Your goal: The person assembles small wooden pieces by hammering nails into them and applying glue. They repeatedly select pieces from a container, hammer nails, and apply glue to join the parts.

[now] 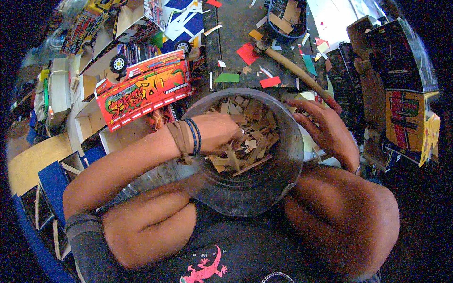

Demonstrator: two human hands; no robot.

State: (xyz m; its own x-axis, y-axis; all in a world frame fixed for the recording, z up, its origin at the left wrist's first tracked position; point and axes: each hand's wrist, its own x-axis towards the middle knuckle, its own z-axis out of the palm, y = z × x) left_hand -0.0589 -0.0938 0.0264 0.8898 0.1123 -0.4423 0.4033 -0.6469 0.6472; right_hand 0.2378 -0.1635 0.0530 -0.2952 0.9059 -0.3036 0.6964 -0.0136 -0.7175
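Wooden offcuts (247, 139), flat little slats and chips, fill a round dark metal bucket (288, 165) that sits between the raised knees of a person seated on the floor. From the head camera, looking straight down, the left hand (218, 132) is sunk in among the pieces, its fingers curled down into the pile; whether they have closed on any one slat I cannot tell, since the fingertips are buried. Blue and brown bands circle that wrist. The right hand (325, 129) rests over the bucket's far right rim, fingers spread and loose, gripping nothing, its fingertips just beside the scraps.

Just beyond the bucket on the left lies a red printed cardboard panel (144, 89) covered in graffiti-style lettering, tilted, part of a model truck whose small black wheel (118, 62) shows behind it. Past the bucket on the dark floor are scattered paper scraps in red, green and yellow (247, 53). A hammer with a wooden handle (295, 70) lies slanted across the floor toward the right hand. Farther back stands a blue basket (285, 28) holding more cardboard bits. To the right, stacked dark and yellow model truck bodies (408, 118) crowd the edge.
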